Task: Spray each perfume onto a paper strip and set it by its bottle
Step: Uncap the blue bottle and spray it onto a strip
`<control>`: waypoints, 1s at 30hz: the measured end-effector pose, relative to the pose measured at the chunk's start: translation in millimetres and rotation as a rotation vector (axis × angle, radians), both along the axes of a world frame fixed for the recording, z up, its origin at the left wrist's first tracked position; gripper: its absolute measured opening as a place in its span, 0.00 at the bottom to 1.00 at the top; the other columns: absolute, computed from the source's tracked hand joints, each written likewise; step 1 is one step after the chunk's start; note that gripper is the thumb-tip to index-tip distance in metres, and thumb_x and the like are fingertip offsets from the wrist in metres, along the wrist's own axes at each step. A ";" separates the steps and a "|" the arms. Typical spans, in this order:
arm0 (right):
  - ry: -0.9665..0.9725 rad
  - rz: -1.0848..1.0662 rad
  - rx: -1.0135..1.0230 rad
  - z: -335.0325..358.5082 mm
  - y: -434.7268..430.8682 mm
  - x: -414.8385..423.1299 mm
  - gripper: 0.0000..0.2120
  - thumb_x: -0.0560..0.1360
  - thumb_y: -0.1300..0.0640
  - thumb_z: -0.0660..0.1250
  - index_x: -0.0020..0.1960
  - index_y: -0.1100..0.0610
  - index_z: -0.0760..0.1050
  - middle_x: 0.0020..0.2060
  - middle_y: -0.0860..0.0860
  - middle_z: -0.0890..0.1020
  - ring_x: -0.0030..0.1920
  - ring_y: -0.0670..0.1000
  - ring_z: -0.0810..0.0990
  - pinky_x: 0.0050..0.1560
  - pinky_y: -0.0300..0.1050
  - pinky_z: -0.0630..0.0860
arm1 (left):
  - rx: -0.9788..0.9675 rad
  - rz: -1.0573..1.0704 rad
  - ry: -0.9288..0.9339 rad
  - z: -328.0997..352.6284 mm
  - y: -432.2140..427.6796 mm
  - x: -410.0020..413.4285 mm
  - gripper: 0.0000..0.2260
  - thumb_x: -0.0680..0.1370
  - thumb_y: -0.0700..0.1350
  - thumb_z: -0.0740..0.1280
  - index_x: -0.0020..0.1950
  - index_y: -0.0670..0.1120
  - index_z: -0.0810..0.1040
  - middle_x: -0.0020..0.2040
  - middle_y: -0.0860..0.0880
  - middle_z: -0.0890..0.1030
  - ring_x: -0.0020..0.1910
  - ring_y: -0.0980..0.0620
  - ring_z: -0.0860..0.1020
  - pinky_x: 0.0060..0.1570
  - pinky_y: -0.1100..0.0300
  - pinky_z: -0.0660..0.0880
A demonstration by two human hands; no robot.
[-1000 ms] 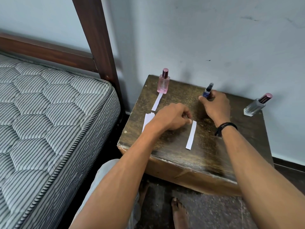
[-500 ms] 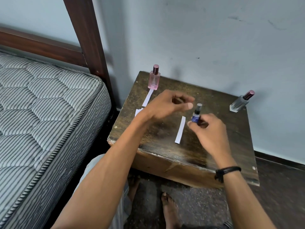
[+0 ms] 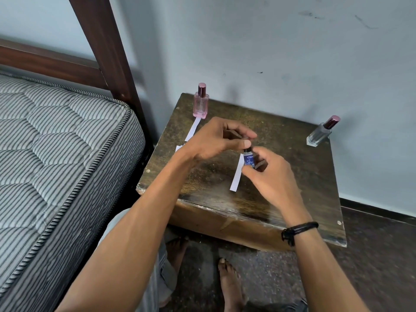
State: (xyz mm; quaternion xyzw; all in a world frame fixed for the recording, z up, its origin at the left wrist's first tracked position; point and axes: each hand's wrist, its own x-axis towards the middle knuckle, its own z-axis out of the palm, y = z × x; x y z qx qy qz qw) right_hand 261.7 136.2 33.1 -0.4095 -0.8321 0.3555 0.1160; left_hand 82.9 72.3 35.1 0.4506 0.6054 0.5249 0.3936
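A small blue perfume bottle (image 3: pixel 249 160) is held just above the wooden table (image 3: pixel 310 190) in my right hand (image 3: pixel 273 176). My left hand (image 3: pixel 216 140) reaches across from the left, its thumb and forefinger pinched on the bottle's dark cap (image 3: pixel 245 138). A white paper strip (image 3: pixel 236 177) lies flat on the table under the bottle. At the back left stands a pink bottle (image 3: pixel 200 105) with a strip (image 3: pixel 192 129) in front of it. A clear bottle with a maroon cap (image 3: pixel 320 134) stands at the back right.
A small stack of spare strips (image 3: pixel 179 147) lies at the table's left edge, partly behind my left wrist. A striped mattress (image 3: pixel 56 154) and a dark bed post (image 3: pixel 108 48) stand to the left. The wall is right behind the table. My bare feet (image 3: pixel 229 287) are on the floor below.
My right hand lifted the blue bottle from the back of the table and brought it over the middle strip. My left hand let go of that strip and rose to the bottle's cap.
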 end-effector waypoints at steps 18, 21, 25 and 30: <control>0.030 0.020 0.082 -6.2 6.5 -2.6 0.15 0.78 0.47 0.70 0.64 0.46 0.79 0.45 0.39 0.81 0.42 0.40 0.79 0.41 0.36 0.72 | 0.008 0.059 0.006 -2.5 1.6 -4.3 0.09 0.75 0.34 0.74 0.55 0.39 0.84 0.50 0.40 0.85 0.48 0.48 0.83 0.55 0.58 0.81; 0.033 0.019 0.086 -3.8 6.3 -2.7 0.16 0.78 0.48 0.71 0.65 0.47 0.80 0.44 0.38 0.80 0.42 0.39 0.78 0.41 0.32 0.69 | 0.015 0.071 0.015 -2.5 1.9 -4.7 0.09 0.75 0.33 0.74 0.54 0.38 0.84 0.49 0.41 0.85 0.48 0.49 0.84 0.52 0.61 0.81; 0.038 0.020 0.081 -0.3 4.3 -2.7 0.19 0.77 0.49 0.72 0.68 0.49 0.80 0.45 0.39 0.80 0.44 0.43 0.78 0.45 0.39 0.70 | 0.009 0.070 0.040 -2.0 1.2 -7.6 0.09 0.74 0.34 0.74 0.54 0.39 0.85 0.46 0.47 0.86 0.47 0.55 0.84 0.51 0.65 0.79; 0.040 0.013 0.111 2.0 1.4 -2.3 0.21 0.77 0.49 0.72 0.68 0.50 0.80 0.47 0.41 0.80 0.48 0.46 0.80 0.50 0.41 0.72 | 0.008 0.072 0.072 -2.4 0.6 -10.2 0.09 0.73 0.35 0.75 0.53 0.41 0.85 0.46 0.49 0.86 0.48 0.56 0.83 0.53 0.64 0.79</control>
